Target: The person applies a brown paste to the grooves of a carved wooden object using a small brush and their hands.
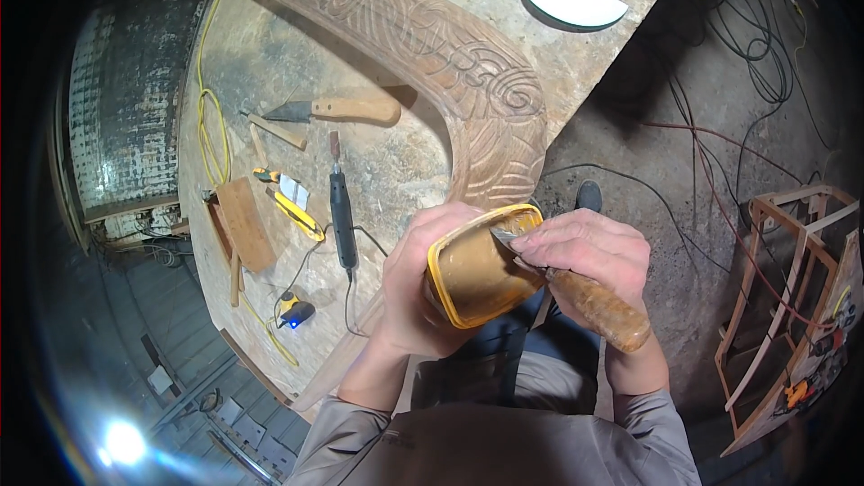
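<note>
The left hand (412, 256) is wrapped around the side of a yellow-rimmed tub (436, 272), held tilted in the near middle beside the tabletop (387, 182); it looks light and slightly flexible, best cupped around its walls. To the right, the right hand (589, 250) pinches a scraper (601, 308), likely stiff, close to its blade, wooden handle jutting near-right. The blade's tip is hard to make out; the tub hides some left fingers, and its brown contents' depth is unclear.
</note>
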A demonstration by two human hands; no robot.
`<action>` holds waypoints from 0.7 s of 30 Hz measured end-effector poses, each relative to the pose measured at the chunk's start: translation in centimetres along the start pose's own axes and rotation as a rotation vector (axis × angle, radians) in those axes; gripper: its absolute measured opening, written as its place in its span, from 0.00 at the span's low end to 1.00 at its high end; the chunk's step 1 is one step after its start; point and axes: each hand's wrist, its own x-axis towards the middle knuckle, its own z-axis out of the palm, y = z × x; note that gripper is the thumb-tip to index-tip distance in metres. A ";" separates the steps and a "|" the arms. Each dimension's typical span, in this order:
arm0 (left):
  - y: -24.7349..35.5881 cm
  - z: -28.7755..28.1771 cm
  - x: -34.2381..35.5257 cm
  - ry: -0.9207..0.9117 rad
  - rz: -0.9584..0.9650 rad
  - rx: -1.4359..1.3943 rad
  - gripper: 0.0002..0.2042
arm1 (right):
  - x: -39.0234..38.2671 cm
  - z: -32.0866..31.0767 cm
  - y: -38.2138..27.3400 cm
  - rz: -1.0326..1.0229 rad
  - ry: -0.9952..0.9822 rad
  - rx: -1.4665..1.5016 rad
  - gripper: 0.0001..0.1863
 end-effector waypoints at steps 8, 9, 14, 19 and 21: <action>-0.7 0.2 -2.6 0.163 -0.283 -0.010 0.39 | -2.4 1.5 -0.9 -0.097 0.666 0.101 0.13; -0.9 0.0 -3.6 0.208 -0.392 -0.017 0.37 | -2.6 1.2 -1.4 0.019 0.699 0.186 0.12; -4.0 0.8 -6.8 0.332 -0.265 -0.073 0.38 | -2.7 3.5 3.1 0.230 0.866 0.177 0.09; -5.5 1.4 -8.2 0.415 -0.413 -0.056 0.44 | -1.8 7.7 5.2 0.335 0.960 0.269 0.11; -5.9 1.4 -8.7 0.406 -0.413 -0.038 0.43 | -1.8 8.3 5.3 0.365 0.954 0.224 0.11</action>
